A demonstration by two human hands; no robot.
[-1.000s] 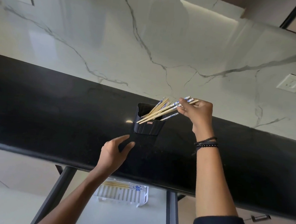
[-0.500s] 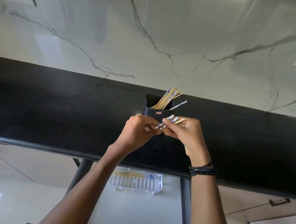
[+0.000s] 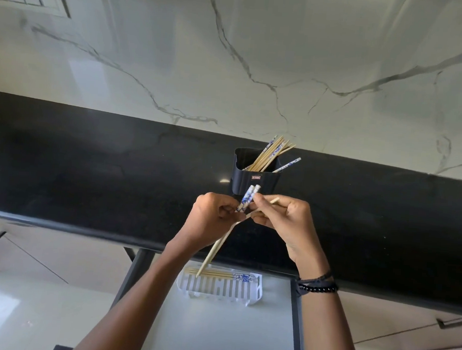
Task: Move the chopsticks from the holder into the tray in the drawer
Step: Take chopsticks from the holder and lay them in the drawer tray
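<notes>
Black table (image 3: pixel 88 165): holder (image 3: pixel 253 184) near its back edge, bunch of chopsticks (image 3: pixel 269 153) left inside. Open drawer (image 3: pixel 226 338) below: white tray (image 3: pixel 257 291), few chopsticks (image 3: pixel 217 274) laid in. Left hand (image 3: pixel 210 220), right hand (image 3: pixel 289 222): fingers of both pinching a pair (image 3: pixel 220 245) between holder and tray. Judged under halfway.

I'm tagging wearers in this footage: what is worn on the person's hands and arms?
Both forearms show no sleeves. The right wrist carries black bracelets: one string of round beads and thinner cords beside it. Neither the left hand nor the right hand wears a glove; the left wrist is bare.
</notes>
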